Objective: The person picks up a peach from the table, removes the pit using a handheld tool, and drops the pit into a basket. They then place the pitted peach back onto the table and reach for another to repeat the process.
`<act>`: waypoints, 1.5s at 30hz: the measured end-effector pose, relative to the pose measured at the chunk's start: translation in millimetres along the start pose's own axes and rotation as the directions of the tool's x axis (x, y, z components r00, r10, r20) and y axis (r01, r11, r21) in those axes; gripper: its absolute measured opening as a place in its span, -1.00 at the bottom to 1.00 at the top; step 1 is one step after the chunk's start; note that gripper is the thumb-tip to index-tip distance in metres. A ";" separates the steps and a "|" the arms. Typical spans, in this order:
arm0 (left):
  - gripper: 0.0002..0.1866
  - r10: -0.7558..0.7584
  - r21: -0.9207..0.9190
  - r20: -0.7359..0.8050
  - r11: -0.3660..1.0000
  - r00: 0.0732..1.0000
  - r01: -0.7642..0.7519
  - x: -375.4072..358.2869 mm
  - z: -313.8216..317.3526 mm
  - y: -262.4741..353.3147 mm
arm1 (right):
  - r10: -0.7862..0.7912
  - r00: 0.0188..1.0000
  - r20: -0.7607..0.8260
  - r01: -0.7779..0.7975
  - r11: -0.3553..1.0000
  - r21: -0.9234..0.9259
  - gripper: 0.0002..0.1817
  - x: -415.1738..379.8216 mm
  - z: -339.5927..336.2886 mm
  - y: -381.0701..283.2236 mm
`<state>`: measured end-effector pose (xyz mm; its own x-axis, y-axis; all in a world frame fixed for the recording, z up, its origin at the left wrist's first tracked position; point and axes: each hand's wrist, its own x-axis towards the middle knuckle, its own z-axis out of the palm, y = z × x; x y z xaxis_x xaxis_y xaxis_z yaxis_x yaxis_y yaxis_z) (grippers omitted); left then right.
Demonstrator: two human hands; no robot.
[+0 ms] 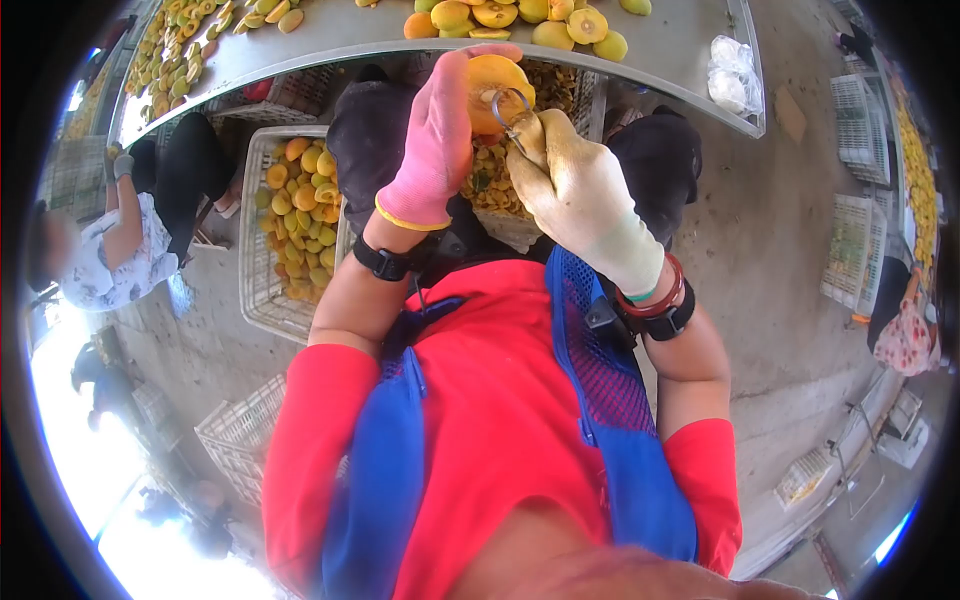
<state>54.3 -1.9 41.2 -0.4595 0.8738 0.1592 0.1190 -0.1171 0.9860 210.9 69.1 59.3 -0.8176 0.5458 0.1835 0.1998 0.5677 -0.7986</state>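
Gripping halved fruit (497,88), cut face toward loop tool (510,108).

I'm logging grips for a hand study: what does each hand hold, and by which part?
The pink-gloved left hand wraps the round orange fruit half from its side; the cream-gloved right hand grips the metal loop-tipped coring tool by its handle.
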 end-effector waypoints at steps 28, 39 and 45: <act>-0.55 0.091 -0.479 -0.052 0.872 0.994 -0.105 4.0 32.3 -26.1 | 0.279 0.769 0.576 -0.639 0.382 0.668 -0.77 1.5 -2.6 19.9; -0.43 0.138 -0.370 -0.028 0.919 0.990 -0.139 1.5 30.1 -31.7 | 0.293 0.864 0.410 -0.503 0.565 0.654 -0.76 -3.0 15.1 23.5; -0.58 0.144 -0.424 0.002 0.896 0.990 -0.129 2.5 28.8 -35.9 | 0.270 0.817 0.509 -0.576 0.404 0.711 -0.75 -2.3 8.7 22.3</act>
<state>74.2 18.1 4.8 -0.4360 0.8488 0.2990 -0.2070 -0.4179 0.8846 212.5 75.1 36.1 -0.8893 0.2857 -0.3571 0.1676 -0.5231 -0.8356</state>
